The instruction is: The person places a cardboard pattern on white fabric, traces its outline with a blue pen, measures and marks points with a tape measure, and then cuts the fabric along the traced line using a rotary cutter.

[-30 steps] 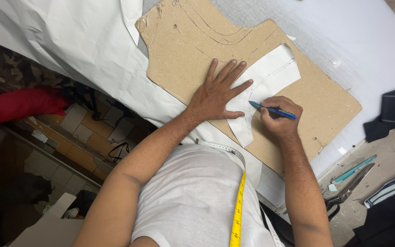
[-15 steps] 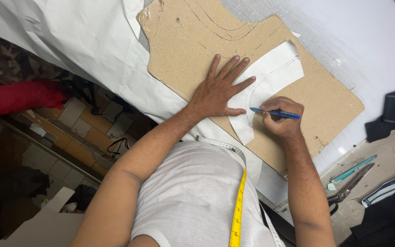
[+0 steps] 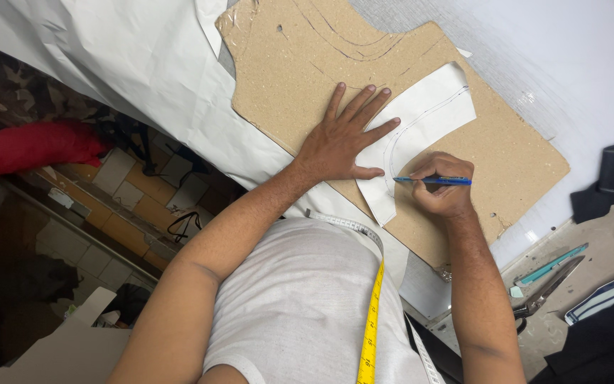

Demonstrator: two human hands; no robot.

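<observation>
I see 1 brown cardboard pattern board [image 3: 300, 64] on the white worktop [image 3: 577, 57], carrying 1 curved white paper piece [image 3: 428, 114]. My left hand [image 3: 339, 142] lies flat, fingers spread, pinning its left edge. My right hand [image 3: 445, 186] pinches 1 blue pen [image 3: 435, 180], tip on the paper's inner curve; bare board lies beyond.

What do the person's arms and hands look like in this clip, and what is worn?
Both forearms are bare; the left hand and right hand wear no gloves, rings or watch. A white short-sleeved shirt covers the torso, with a yellow measuring tape draped over it.
</observation>
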